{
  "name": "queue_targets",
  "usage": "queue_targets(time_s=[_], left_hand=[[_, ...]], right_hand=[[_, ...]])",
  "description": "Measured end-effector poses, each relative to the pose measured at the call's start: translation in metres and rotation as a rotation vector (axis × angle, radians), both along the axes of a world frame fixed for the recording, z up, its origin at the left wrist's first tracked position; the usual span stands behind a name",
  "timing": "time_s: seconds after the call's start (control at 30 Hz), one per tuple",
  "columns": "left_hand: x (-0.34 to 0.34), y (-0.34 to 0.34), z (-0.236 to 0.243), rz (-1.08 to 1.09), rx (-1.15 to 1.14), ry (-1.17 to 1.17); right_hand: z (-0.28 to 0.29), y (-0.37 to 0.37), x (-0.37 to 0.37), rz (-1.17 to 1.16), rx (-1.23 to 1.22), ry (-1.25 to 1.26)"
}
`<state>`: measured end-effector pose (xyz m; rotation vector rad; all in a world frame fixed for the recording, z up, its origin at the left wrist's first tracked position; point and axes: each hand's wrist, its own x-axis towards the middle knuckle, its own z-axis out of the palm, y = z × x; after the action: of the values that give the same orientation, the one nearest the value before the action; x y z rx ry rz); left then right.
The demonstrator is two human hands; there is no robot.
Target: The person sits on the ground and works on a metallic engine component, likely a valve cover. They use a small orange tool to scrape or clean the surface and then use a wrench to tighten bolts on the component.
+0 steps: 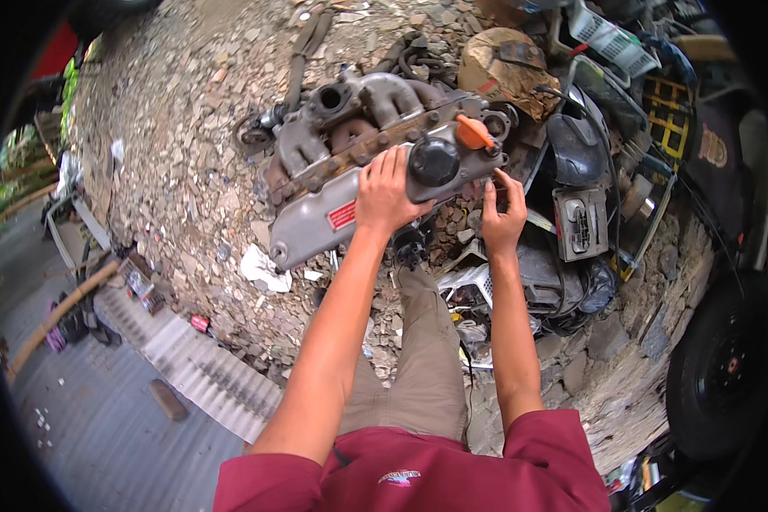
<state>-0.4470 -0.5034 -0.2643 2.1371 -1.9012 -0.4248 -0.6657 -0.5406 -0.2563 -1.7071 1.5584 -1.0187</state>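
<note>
In the head view, an old engine is seen lying on stony ground, tilted, with its grey valve cover turned toward the person and its rusty manifold above. The left hand is laid flat on the cover, fingers spread and bent over its upper edge just beside the black filler cap; nothing is enclosed by it, and it is judged to be steadying the engine. The right hand is held at the engine's right end, below the orange cap. Its fingers are curled and appear to touch the casting, but whether something small is pinched in them cannot be told.

The step in hand is judged to be bracing or shifting the engine, with the grip not yet settled. A next move would call for a firmer hold at both ends, since the block looks heavy and rests on loose stones, where it could roll or slip.

As for containers, a white slatted crate is seen at the top right among scrap, and its contents cannot be made out. A second white basket lies below the right hand, partly buried; nothing certain is seen in it. A yellow-and-black crate stands to the right, half hidden. A grey fuse-box-like case lies open-faced near the right hand. A tyre is seen at the lower right, and corrugated sheet at the lower left.
</note>
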Motion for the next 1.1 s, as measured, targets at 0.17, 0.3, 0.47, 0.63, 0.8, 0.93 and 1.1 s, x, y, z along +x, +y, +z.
queue_targets(time_s=[0.17, 0.3, 0.47, 0.63, 0.8, 0.93, 1.1], left_hand=[[0.018, 0.016, -0.003, -0.066, -0.188, 0.185], [0.046, 0.076, 0.033, -0.126, -0.364, 0.437], [0.098, 0.227, 0.057, 0.025, -0.287, 0.791], [0.172, 0.368, 0.023, 0.311, -0.161, 0.86], [0.251, 0.47, -0.007, 0.557, -0.097, 0.969], [0.303, 0.534, -0.058, 0.679, 0.008, 0.899], [0.319, 0.595, -0.135, 0.83, 0.195, 0.882]], right_hand=[[0.008, 0.047, 0.018, 0.061, 0.041, -0.034], [0.017, 0.101, 0.029, 0.059, 0.046, -0.007], [0.025, 0.192, 0.067, 0.106, 0.08, 0.055], [0.039, 0.287, 0.141, 0.197, 0.089, 0.091], [0.032, 0.36, 0.233, 0.369, 0.2, 0.102], [0.002, 0.397, 0.285, 0.632, 0.419, 0.168], [-0.067, 0.419, 0.318, 0.815, 0.51, 0.287]])
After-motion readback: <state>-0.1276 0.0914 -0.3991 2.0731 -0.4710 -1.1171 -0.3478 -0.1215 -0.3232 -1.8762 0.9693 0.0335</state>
